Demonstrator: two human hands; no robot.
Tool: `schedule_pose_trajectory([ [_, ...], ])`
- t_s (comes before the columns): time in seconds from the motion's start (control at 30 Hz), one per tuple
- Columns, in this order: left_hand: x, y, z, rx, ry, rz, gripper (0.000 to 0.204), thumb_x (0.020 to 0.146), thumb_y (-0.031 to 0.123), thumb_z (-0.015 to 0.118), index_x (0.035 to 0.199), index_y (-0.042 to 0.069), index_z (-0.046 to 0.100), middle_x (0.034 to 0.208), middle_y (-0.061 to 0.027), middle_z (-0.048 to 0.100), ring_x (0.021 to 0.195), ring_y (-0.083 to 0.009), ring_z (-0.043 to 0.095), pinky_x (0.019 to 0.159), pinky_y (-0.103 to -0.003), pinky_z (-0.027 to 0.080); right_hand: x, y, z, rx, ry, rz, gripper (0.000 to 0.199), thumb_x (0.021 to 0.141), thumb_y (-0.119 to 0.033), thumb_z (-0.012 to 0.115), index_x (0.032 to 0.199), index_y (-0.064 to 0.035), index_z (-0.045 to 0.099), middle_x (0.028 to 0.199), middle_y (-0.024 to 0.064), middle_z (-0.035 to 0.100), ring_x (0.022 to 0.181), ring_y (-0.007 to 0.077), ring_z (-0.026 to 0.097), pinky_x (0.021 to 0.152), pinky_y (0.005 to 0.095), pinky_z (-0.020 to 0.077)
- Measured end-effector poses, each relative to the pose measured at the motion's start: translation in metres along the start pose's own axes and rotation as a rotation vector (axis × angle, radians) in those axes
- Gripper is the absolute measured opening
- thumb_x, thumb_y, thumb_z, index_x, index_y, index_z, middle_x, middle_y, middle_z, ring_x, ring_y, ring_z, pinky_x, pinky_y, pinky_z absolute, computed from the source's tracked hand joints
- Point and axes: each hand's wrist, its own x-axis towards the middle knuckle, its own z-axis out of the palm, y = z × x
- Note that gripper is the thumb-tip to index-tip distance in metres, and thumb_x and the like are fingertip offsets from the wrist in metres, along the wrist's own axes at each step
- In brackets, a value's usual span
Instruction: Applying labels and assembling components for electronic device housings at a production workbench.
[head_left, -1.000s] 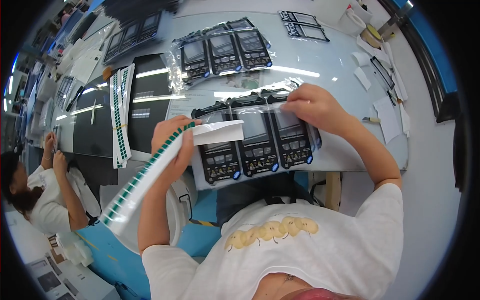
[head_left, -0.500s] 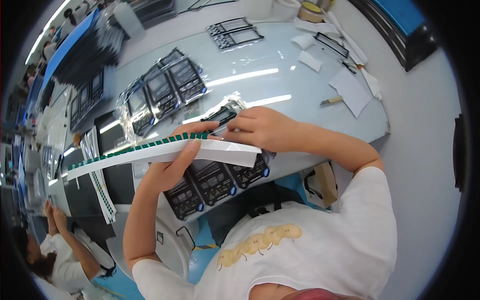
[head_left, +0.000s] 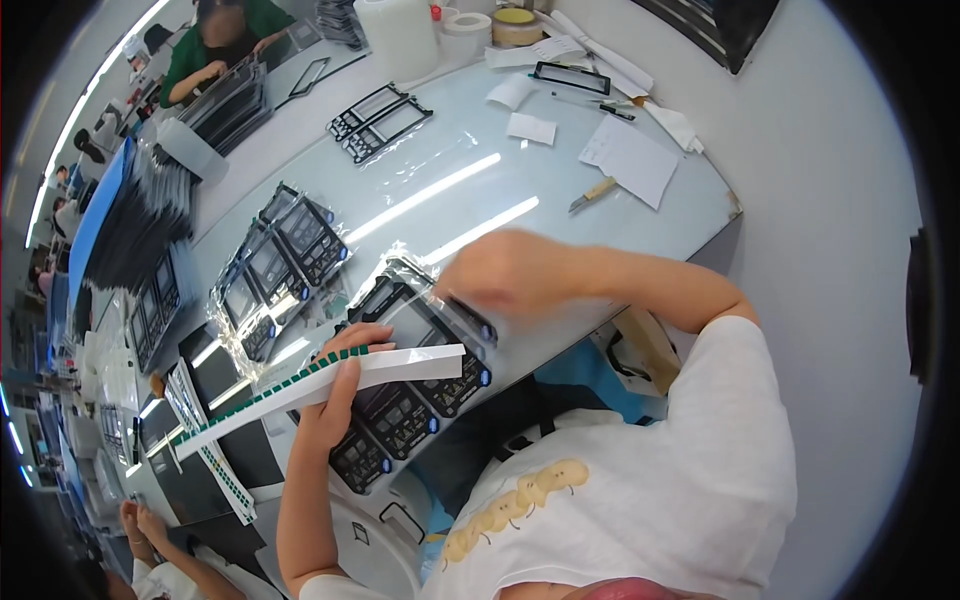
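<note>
Head view, looking down over a pale glass-topped desk (head_left: 560,190).

The left hand (head_left: 335,385) grips one long white strip (head_left: 320,385) edged with a row of small green stickers; fingers wrap over it and the thumb sits underneath, with the strip running from lower left up to the right across the hand. A second such strip (head_left: 215,465) lies flat on the desk below and left of it.

The right hand (head_left: 500,272) is blurred by motion; it rests on or just over the upper end of the nearest set of black panels (head_left: 420,365), and whether its fingers pinch anything cannot be told. That set is a row of three dark rectangular panels with blue corner dots, under clear plastic wrap, lying at the near desk edge directly beneath the held strip.

A second wrapped set of three panels (head_left: 280,265) lies just up and left, apart from the first. Further left, more dark panels (head_left: 155,310) are too blurred to count.

On the far desk: black open frames (head_left: 378,118) on film, one single black frame (head_left: 570,78), three loose white paper slips (head_left: 628,160) of differing size, one wooden-handled knife (head_left: 592,194), and two tape rolls (head_left: 515,25) beside a white cylinder (head_left: 398,35).

One person in green (head_left: 225,40) works at the top left; another person's hands (head_left: 145,525) show at the lower left.
</note>
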Motion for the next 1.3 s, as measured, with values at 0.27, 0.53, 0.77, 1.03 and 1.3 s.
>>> schedule_pose_trajectory([
  [0.27, 0.000, -0.003, 0.003, 0.093, -0.008, 0.076, 0.037, 0.103, 0.017, 0.042, 0.117, -0.002, 0.070, 0.127, -0.0134, 0.067, 0.133, -0.0291, 0.050, 0.114, -0.043, 0.035, -0.074, 0.134, -0.091, -0.657, 0.347, 0.844, 0.021, 0.092, -0.011, 0.059, 0.110, -0.0094, 0.069, 0.110, 0.0123, 0.070, 0.100, 0.0309, 0.068, 0.083, 0.0425, 0.0565],
  [0.53, 0.002, 0.011, 0.002, -0.032, -0.045, -0.074, 0.039, 0.106, 0.019, 0.042, 0.136, -0.001, 0.057, 0.125, -0.0119, 0.068, 0.125, -0.0243, 0.058, 0.113, -0.041, 0.036, -0.128, 0.188, -0.122, -0.935, 0.133, 1.082, 0.018, 0.091, -0.008, 0.054, 0.097, -0.0023, 0.070, 0.110, 0.0164, 0.067, 0.104, 0.0337, 0.067, 0.084, 0.0479, 0.0565],
  [0.77, 0.039, 0.030, -0.007, 0.014, -0.109, -0.183, 0.034, 0.107, 0.021, 0.051, 0.135, 0.003, 0.057, 0.119, -0.0084, 0.070, 0.112, -0.0141, 0.060, 0.101, -0.030, 0.044, -0.102, 0.145, -0.132, -0.586, 0.449, 0.923, 0.016, 0.090, -0.013, 0.066, 0.099, 0.0004, 0.067, 0.100, 0.0120, 0.069, 0.084, 0.0265, 0.069, 0.078, 0.0377, 0.0578],
  [1.03, 0.084, 0.008, -0.002, -0.076, -0.119, -0.177, 0.040, 0.109, 0.030, 0.047, 0.135, 0.002, 0.058, 0.123, -0.0058, 0.069, 0.109, -0.0122, 0.059, 0.098, -0.029, 0.046, -0.009, 0.043, -0.058, 0.899, 0.328, 0.731, 0.022, 0.093, -0.016, 0.074, 0.108, -0.0020, 0.065, 0.101, 0.0075, 0.068, 0.085, 0.0141, 0.070, 0.076, 0.0283, 0.0592],
  [1.3, 0.126, -0.006, 0.029, 0.153, -0.154, -0.142, 0.039, 0.109, 0.031, 0.047, 0.123, -0.002, 0.062, 0.101, -0.0058, 0.069, 0.093, -0.0114, 0.062, 0.086, -0.029, 0.051, 0.016, 0.048, -0.008, 0.790, 0.405, 0.437, 0.018, 0.095, -0.015, 0.073, 0.104, -0.0016, 0.067, 0.090, 0.0055, 0.069, 0.073, 0.0105, 0.063, 0.064, 0.0240, 0.0506],
])
